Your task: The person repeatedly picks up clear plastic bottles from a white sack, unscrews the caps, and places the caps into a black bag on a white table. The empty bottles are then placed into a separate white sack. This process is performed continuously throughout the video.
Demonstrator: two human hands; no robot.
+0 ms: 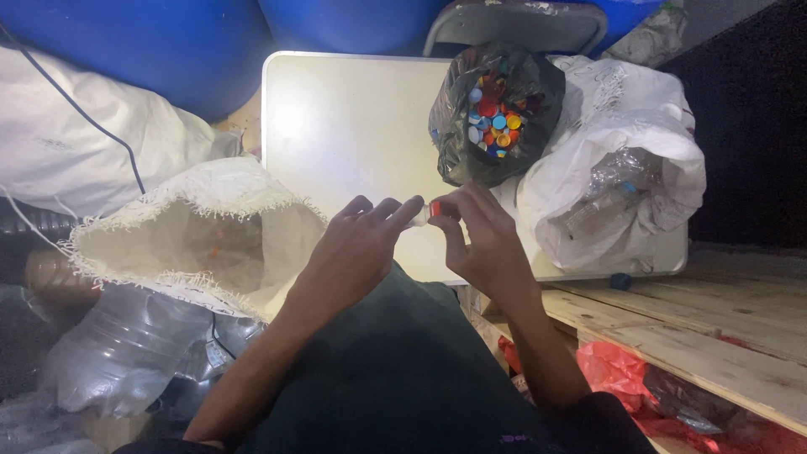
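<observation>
My left hand (357, 248) pinches the clear bottle neck (418, 215) between thumb and fingers. My right hand (483, 240) has its fingertips clamped on the red cap (435, 209), above the white table (336, 126). To do this well: hold the neck still, grip the cap squarely, twist steadily. The black bag of caps (496, 113) sits near.

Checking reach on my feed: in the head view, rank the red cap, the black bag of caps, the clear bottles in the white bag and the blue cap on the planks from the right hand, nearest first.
1. Red cap, at the right hand fingertips.
2. Black bag of caps, just above.
3. Clear bottles in the white bag, to its right.
4. Blue cap, farther right on the planks.
</observation>
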